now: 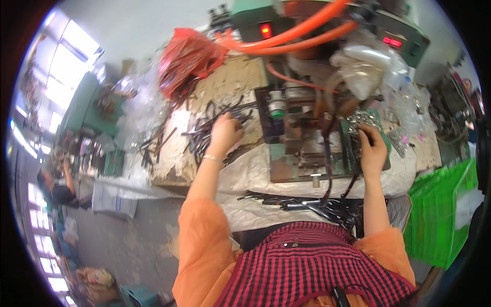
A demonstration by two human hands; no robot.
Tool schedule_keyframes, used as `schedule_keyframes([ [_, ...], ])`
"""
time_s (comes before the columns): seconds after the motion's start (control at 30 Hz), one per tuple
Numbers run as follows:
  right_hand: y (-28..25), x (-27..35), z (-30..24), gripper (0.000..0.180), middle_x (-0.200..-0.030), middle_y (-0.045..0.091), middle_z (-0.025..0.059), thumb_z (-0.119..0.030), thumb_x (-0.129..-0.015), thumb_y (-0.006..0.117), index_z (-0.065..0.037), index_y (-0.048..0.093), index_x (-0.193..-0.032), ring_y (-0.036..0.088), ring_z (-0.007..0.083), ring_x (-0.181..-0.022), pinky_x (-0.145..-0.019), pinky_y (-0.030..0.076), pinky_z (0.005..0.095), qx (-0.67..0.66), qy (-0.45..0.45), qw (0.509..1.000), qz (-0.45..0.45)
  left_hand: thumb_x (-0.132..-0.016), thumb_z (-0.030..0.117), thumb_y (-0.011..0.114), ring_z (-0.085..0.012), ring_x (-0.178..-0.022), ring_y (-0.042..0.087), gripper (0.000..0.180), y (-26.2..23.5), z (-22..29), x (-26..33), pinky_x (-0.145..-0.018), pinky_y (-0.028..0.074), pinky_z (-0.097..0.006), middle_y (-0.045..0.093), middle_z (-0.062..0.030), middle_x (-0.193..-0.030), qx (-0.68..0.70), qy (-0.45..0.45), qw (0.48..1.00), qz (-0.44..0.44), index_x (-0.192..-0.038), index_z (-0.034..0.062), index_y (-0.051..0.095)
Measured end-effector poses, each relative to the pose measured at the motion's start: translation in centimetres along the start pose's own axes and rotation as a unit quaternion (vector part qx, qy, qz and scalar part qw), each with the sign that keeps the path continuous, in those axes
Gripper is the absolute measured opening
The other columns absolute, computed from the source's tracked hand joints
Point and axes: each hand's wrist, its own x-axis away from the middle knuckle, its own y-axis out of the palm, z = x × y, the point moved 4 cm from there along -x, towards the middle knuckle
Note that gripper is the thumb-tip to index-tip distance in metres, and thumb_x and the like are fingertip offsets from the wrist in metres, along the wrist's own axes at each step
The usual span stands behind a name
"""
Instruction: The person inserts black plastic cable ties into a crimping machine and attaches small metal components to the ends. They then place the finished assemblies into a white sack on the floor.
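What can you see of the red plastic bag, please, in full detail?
The red plastic bag looks thin, glossy and see-through, its film crumpled into creases. It slumps at the back left of the worn workbench, narrowing toward a darker lower end. Clear plastic lies to its left and dark strips in front. Whether it touches the orange hoses at its right is unclear.
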Motion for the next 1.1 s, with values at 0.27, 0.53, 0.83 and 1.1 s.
schedule_keyframes([
  [0.27, -6.6, 3.3, 1.8, 0.02, -0.109, 0.072, 0.0085, -0.002, -0.093, 0.066, 0.003, 0.071, -0.111, 0.064, 0.0141, -0.099, -0.092, 0.049, 0.0277, -0.013, 0.063, 0.998, 0.005, -0.074, 0.016, 0.075, -0.0343, -0.092, 0.065, 0.013, 1.3, -2.8, 1.3, -0.082, 0.053, -0.043, 0.066, -0.0138, -0.091, 0.035, -0.1, 0.993, 0.046, -0.086, 0.0095, 0.075],
  [0.53, 4.0, -0.1, -7.9, 0.04, -0.107, 0.07, 0.0093, 0.002, -0.087, 0.069, 0.003, 0.054, -0.125, 0.066, 0.0145, -0.097, -0.09, 0.05, 0.0274, -0.173, 0.001, 0.98, -0.096, -0.079, 0.012, 0.076, -0.0196, -0.07, 0.066, 0.018, -2.0, -3.8, 2.4, -0.065, 0.052, -0.032, 0.069, -0.0089, -0.077, 0.172, -0.166, 0.966, 0.095, -0.092, 0.0023, 0.07],
  [0.83, 5.4, 1.5, -10.2, 0.048, -0.105, 0.07, 0.0104, 0.002, -0.087, 0.069, 0.004, 0.05, -0.131, 0.065, 0.0132, -0.099, -0.09, 0.05, 0.026, -0.393, 0.132, 0.905, -0.096, -0.099, 0.021, 0.067, -0.0114, -0.056, 0.06, 0.021, -7.4, 4.2, 4.0, -0.05, 0.043, -0.023, 0.071, -0.0086, -0.081, 0.508, -0.182, 0.785, 0.305, -0.089, 0.0025, 0.066],
  [1.1, 0.9, 2.5, -11.5, 0.045, -0.121, 0.067, 0.0137, -0.001, -0.087, 0.067, -0.001, 0.058, -0.131, 0.06, 0.0227, -0.121, -0.101, 0.046, 0.0347, -0.313, 0.086, 0.928, -0.185, -0.074, 0.009, 0.081, -0.0161, -0.059, 0.059, 0.02, -10.7, 22.7, 8.2, -0.054, 0.048, -0.026, 0.073, -0.0118, -0.097, 0.136, 0.365, 0.878, 0.278, -0.091, 0.0051, 0.071],
])
